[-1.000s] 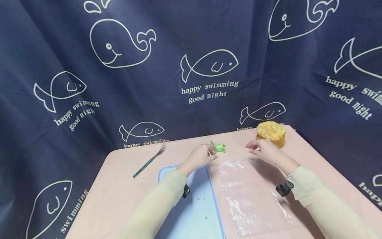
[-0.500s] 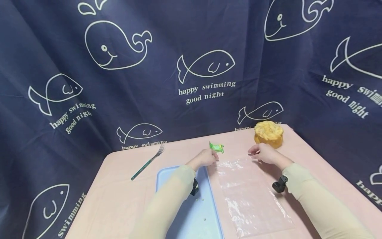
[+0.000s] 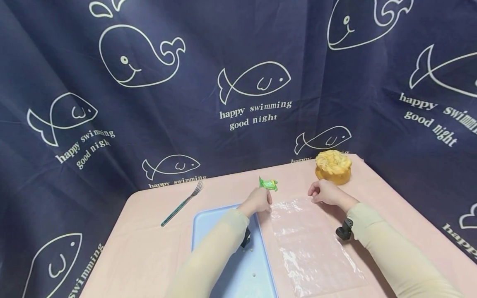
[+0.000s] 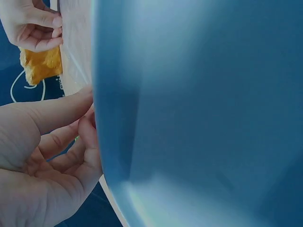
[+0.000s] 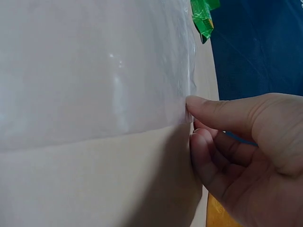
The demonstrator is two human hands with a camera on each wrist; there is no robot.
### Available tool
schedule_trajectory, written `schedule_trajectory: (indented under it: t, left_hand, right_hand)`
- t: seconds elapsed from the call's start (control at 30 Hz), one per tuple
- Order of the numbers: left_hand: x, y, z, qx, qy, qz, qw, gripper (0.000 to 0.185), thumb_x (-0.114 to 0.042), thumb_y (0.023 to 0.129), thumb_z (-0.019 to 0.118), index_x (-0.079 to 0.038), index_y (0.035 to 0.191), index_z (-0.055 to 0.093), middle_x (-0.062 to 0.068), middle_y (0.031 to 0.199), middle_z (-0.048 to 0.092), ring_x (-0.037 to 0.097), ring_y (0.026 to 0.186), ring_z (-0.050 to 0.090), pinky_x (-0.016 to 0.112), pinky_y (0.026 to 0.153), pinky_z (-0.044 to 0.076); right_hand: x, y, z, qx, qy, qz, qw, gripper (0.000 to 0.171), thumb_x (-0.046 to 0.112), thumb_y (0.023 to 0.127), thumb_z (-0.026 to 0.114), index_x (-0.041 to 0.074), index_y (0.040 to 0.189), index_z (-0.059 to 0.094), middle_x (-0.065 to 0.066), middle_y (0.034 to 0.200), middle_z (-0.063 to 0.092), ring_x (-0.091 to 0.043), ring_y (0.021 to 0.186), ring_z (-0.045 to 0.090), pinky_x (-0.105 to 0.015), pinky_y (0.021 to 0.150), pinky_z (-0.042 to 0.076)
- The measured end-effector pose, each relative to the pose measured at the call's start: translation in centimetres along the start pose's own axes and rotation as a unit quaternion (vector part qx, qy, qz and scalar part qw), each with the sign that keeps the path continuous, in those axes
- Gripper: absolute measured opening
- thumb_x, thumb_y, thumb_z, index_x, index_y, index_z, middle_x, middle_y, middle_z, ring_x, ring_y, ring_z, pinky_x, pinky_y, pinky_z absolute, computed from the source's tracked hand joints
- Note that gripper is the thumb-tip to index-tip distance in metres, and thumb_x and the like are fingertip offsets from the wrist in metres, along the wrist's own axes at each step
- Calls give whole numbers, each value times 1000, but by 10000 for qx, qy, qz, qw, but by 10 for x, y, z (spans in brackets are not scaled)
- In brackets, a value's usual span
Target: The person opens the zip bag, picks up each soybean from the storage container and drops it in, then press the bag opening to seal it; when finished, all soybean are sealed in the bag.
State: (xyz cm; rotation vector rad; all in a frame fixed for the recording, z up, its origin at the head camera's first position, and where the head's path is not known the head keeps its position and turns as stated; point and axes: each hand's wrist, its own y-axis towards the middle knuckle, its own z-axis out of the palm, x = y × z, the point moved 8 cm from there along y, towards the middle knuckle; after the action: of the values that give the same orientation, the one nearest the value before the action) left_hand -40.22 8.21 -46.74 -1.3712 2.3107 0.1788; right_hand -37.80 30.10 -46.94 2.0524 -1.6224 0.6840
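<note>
Head view: both hands sit at the far edge of a clear, rectangular plastic sheet (image 3: 311,240) lying flat on the pink bench (image 3: 149,244). The left hand (image 3: 258,201) pinches the sheet's far left corner, fingers curled; the right hand (image 3: 325,193) pinches the far right corner. A light blue plastic tray (image 3: 208,223) lies just left of the sheet, under the left forearm. A small green wrapper (image 3: 269,183) rests just beyond the left hand, a golden sponge cake (image 3: 333,166) just beyond the right, and a dark-handled metal fork (image 3: 181,203) lies well off to the left.

Left wrist view: the left hand (image 4: 45,165) curls beside the tray wall (image 4: 199,113), thumb and fingertips closing together at the sheet's edge; the cake (image 4: 41,65) shows behind.

Right wrist view: the right hand (image 5: 241,156) nips the sheet (image 5: 94,66) corner between thumb and forefinger, with the green wrapper (image 5: 202,16) beyond.
</note>
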Motion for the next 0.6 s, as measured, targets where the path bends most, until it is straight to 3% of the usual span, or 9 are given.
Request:
schedule_trajectory:
  t: [0.3, 0.5, 0.6]
  left_hand:
    - [3, -1, 3, 104, -340, 22, 9994, 18, -4, 80, 85, -10, 75, 69, -4, 70, 61, 13, 66, 52, 23, 59, 45]
    - [9, -1, -1, -6, -888, 184, 9959, 16, 0, 84, 76, -10, 76, 67, -3, 73, 61, 11, 67, 51, 22, 58, 43]
    - [10, -3, -8, -107, -1230, 202, 9921, 12, -2, 87, 72, -10, 81, 66, -2, 78, 61, 12, 69, 52, 23, 57, 44]
  right_hand:
    - [-4, -1, 2, 148, 167, 148, 9996, 9, 0, 83, 76, 3, 80, 68, 0, 69, 58, -14, 66, 51, -29, 63, 43]
    - [-2, -6, -4, 276, 1190, 245, 9922, 4, -4, 89, 67, -6, 87, 64, -8, 70, 59, -16, 58, 52, -26, 52, 44]
    - [-1, -9, -9, 235, 1698, 242, 9849, 6, -6, 90, 65, -11, 91, 63, -13, 75, 64, -17, 61, 57, -27, 53, 49]
